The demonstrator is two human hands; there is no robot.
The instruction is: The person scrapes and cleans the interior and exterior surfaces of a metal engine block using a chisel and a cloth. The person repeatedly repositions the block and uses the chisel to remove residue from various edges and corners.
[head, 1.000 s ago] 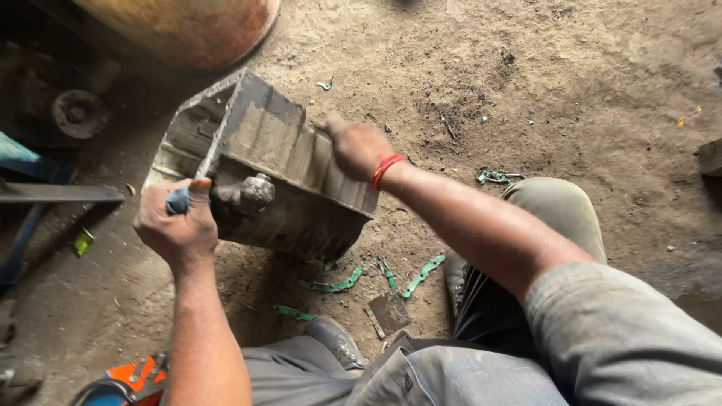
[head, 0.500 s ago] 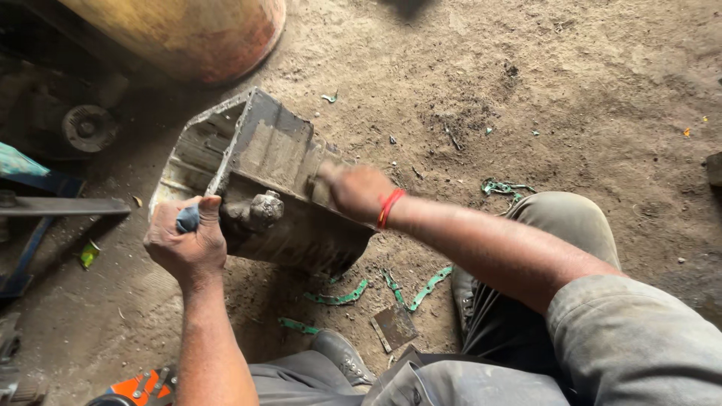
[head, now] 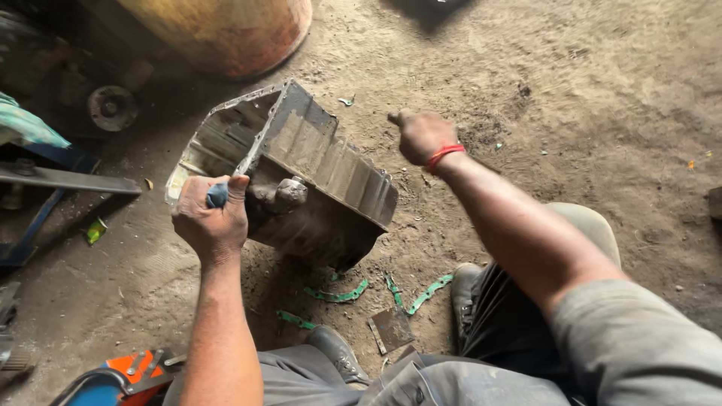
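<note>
The left hand (head: 210, 219) is clenching tight round a blue-handled tool (head: 218, 195), fist pressed against the near rim of the metal pan (head: 323, 162) — only the blue butt of the handle is showing, so what kind of blade it carries is hidden. The pan is sitting on the dirt floor (head: 571, 113), tipped up on its side so the hollow is facing toward ten o'clock and the ribbed outer wall is slanting down toward four o'clock; tilted that way, its flanged edge is coming up to the fist, which looks like the reason for the tilt. A grimy lump of a fitting (head: 280, 195) is sticking out just beside the knuckles, at three o'clock of them.

The right hand (head: 421, 135) is hanging free at two o'clock of the pan, loosely curled with nothing in it, thumb poking out, a red band (head: 444, 156) at the wrist — it is not touching the pan.

The pan is dull grey cast metal, ridged and caked in dust. At six o'clock of it, strips of green gasket (head: 338, 295) are lying torn and curling, thin and flexible, next to a flat rusty scraper blade (head: 391, 329). A rounded orange drum (head: 226, 30) is bulging at twelve o'clock.
</note>
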